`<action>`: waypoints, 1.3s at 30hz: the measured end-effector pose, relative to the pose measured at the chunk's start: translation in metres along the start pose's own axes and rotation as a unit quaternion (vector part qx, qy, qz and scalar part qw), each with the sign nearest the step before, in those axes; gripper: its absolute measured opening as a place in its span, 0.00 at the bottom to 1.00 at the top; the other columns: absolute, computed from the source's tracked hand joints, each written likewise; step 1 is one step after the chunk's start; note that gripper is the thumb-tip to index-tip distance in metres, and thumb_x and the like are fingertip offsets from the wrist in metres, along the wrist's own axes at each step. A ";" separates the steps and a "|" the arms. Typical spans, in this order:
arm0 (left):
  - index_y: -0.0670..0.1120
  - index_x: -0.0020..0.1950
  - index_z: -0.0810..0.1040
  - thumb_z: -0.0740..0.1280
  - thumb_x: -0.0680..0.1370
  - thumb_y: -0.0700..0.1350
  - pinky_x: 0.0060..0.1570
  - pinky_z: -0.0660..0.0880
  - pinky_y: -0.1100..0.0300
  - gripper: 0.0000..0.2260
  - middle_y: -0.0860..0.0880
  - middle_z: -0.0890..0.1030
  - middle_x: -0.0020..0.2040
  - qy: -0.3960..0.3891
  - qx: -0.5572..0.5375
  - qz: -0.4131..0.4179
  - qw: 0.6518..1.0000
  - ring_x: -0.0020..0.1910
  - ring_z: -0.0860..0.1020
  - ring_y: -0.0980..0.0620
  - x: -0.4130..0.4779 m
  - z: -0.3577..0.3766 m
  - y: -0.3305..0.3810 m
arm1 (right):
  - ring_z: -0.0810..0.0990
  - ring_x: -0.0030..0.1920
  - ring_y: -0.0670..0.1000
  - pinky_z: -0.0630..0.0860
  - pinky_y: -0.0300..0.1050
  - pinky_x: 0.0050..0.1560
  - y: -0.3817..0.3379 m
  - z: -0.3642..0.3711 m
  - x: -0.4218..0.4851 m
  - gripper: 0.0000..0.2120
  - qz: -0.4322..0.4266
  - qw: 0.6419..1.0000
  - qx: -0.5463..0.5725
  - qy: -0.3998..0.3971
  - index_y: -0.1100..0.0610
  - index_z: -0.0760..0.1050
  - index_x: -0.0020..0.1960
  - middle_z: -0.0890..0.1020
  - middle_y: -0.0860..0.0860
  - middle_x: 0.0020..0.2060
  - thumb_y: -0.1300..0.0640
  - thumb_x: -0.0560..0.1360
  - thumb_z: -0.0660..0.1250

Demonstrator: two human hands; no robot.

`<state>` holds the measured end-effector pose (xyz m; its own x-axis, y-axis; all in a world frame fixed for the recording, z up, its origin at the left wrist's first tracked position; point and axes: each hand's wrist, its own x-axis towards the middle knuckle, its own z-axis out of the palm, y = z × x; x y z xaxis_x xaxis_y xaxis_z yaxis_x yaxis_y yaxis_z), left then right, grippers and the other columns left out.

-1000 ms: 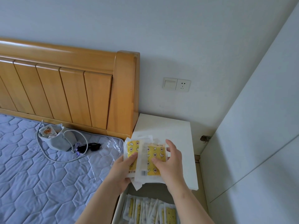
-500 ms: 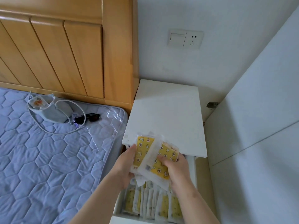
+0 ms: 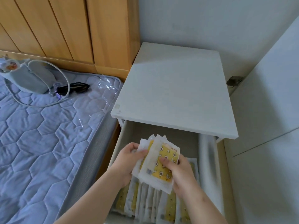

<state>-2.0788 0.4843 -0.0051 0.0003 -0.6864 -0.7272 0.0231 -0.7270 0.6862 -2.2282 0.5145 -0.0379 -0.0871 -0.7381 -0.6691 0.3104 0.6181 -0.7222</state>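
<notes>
**Head view: both grips on a fan of packets above the open drawer**

Only the front one of the yellow-patterned packets in white-edged wrappers (image 3: 168, 154) shows its face. The others fan out behind it as pale edges, and their number cannot be told. The print is too small to read. The left grip (image 3: 129, 157) pinches the fan's left edge, thumb on top and fingers hidden behind. The right grip (image 3: 181, 173) curls round the lower right corner, thumb pressed on the yellow face. The fan is held tilted over the pulled-out white drawer (image 3: 118, 143), above the upright row of matching packets (image 3: 145, 201), part of which the hands cover. The drawer's front is cut off at the bottom edge, and its back lies in shade under the white flat-topped bedside desk (image 3: 174, 88). A pale roll (image 3: 207, 159) along the drawer's right wall is hard to make out.

Bare drawer floor lies between the fan and the desk's front edge. The left wrist is near the drawer's left wall. The blue quilted mattress (image 3: 40, 143) is close on the left and the white cupboard panel (image 3: 267, 110) close on the right.
</notes>
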 end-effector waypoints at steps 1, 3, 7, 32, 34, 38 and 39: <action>0.45 0.47 0.75 0.66 0.78 0.43 0.42 0.81 0.46 0.02 0.43 0.84 0.44 0.000 -0.011 0.002 1.000 0.41 0.84 0.43 0.012 0.000 -0.005 | 0.84 0.47 0.58 0.80 0.58 0.49 0.006 -0.002 0.012 0.14 0.003 1.000 0.014 -0.001 0.59 0.76 0.55 0.85 0.56 0.47 0.66 0.71 0.71; 0.47 0.51 0.75 0.63 0.80 0.47 0.48 0.80 0.44 0.05 0.43 0.83 0.47 -0.003 -0.045 -0.001 0.999 0.46 0.83 0.42 0.031 -0.001 -0.012 | 0.84 0.48 0.59 0.79 0.60 0.51 0.015 -0.006 0.033 0.13 0.000 0.999 0.042 -0.015 0.58 0.77 0.56 0.85 0.57 0.47 0.66 0.72 0.70; 0.47 0.53 0.75 0.61 0.81 0.49 0.51 0.79 0.44 0.07 0.43 0.84 0.48 -0.018 -0.055 0.020 0.998 0.45 0.84 0.43 0.062 -0.006 -0.022 | 0.83 0.50 0.59 0.77 0.63 0.54 0.023 -0.008 0.063 0.13 -0.028 0.997 0.058 -0.051 0.57 0.77 0.57 0.85 0.57 0.48 0.65 0.73 0.69; 0.49 0.59 0.72 0.71 0.73 0.36 0.43 0.80 0.44 0.18 0.42 0.79 0.52 -0.013 -0.190 0.147 0.971 0.47 0.82 0.42 0.078 -0.027 -0.056 | 0.82 0.51 0.61 0.77 0.62 0.52 0.036 0.005 0.074 0.13 -0.056 0.991 0.011 -0.117 0.57 0.76 0.58 0.84 0.60 0.49 0.62 0.74 0.68; 0.46 0.61 0.74 0.67 0.76 0.35 0.43 0.80 0.46 0.15 0.41 0.80 0.52 -0.029 -0.247 0.135 0.959 0.47 0.82 0.42 0.081 -0.031 -0.056 | 0.81 0.51 0.62 0.77 0.61 0.50 0.034 0.003 0.077 0.14 -0.052 0.992 0.044 -0.106 0.57 0.76 0.59 0.83 0.61 0.51 0.62 0.74 0.67; 0.45 0.62 0.73 0.62 0.78 0.34 0.49 0.80 0.45 0.14 0.40 0.80 0.54 -0.015 -0.270 0.152 0.951 0.50 0.81 0.42 0.091 -0.031 -0.056 | 0.81 0.51 0.63 0.77 0.64 0.52 0.028 -0.005 0.084 0.20 -0.065 0.992 0.099 -0.052 0.56 0.73 0.63 0.81 0.61 0.53 0.62 0.72 0.69; 0.46 0.62 0.73 0.62 0.78 0.35 0.49 0.80 0.45 0.13 0.41 0.80 0.55 -0.003 -0.249 0.171 0.953 0.50 0.81 0.42 0.094 -0.029 -0.056 | 0.81 0.51 0.63 0.77 0.64 0.52 0.027 -0.007 0.086 0.21 -0.080 0.991 0.102 -0.038 0.57 0.72 0.64 0.81 0.61 0.53 0.62 0.73 0.69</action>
<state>-2.0509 0.4608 -0.1120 0.0874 -0.8833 -0.4606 0.4944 -0.3629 0.7898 -2.2343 0.4694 -0.1160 -0.0814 -0.8449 -0.5287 0.4832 0.4305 -0.7623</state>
